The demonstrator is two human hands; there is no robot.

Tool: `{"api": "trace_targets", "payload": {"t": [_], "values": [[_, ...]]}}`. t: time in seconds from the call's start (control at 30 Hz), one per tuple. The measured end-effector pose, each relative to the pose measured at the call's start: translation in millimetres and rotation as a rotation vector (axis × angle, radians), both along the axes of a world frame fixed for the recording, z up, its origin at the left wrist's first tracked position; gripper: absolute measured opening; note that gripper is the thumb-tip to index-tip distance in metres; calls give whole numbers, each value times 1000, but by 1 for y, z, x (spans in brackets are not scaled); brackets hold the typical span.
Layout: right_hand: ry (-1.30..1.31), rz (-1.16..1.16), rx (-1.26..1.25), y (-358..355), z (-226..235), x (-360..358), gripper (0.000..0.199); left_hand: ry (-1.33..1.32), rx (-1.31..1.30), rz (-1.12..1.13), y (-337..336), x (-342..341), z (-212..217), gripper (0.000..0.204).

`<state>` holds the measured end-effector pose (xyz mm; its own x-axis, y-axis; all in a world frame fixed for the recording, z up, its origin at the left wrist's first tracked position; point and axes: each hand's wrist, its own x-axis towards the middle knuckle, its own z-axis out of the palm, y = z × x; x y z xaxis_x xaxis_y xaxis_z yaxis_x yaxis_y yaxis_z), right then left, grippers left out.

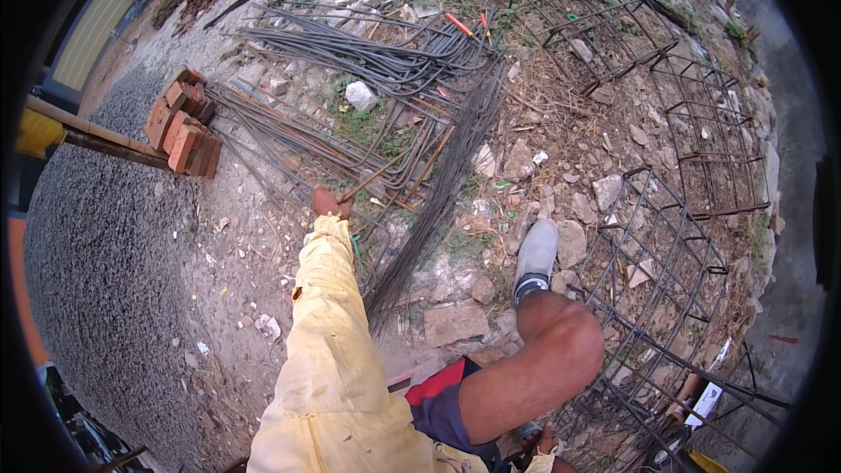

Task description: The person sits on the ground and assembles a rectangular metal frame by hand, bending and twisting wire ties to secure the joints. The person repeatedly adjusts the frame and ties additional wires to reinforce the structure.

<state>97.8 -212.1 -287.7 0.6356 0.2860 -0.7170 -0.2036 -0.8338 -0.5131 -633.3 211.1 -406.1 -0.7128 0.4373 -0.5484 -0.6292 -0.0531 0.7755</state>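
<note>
My left arm in a yellow sleeve reaches forward, and my left hand [331,202] is closed around the near end of a rusty steel rod [377,178]. Beyond it, bent steel bars [368,48] lie in a loose pile on the ground. A bundle of thin dark binding wire [460,158] runs across the right side of the bars. At the lower edge, beside my bent knee, only a small part of my right hand [547,440] shows; its fingers are mostly hidden. A tool with orange-red handles [458,24] rests at the far end of the bars.
Several tied rebar cages [657,263] lie to the right and far right. Stacked red bricks [186,127] stand at the left, near a wooden pole [96,131] and a grey gravel heap [105,245]. Broken concrete [455,322] litters the ground by my grey shoe [537,250].
</note>
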Motion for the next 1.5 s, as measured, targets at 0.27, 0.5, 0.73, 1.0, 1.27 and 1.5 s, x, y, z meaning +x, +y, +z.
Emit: {"api": "trace_targets", "payload": {"t": [0.27,0.5,0.73,1.0,1.27,1.5], "values": [[-328,125,18,-29,-37,28,43,-484,715,136,4,-6,168,21],[-588,219,150,32,34,-29,36,-404,1208,-220,15,152,351,49],[-561,4,465,29,118,-48,47,-238,1332,-539,-23,372,485,50],[-482,-63,1014,29,306,-16,31,-138,1431,-1112,-154,537,477,36],[-855,294,815,40,540,-20,37,438,1329,-1731,-257,614,397,25],[-759,240,1190,48,571,-12,34,716,1543,-1771,-329,659,352,23]]}}
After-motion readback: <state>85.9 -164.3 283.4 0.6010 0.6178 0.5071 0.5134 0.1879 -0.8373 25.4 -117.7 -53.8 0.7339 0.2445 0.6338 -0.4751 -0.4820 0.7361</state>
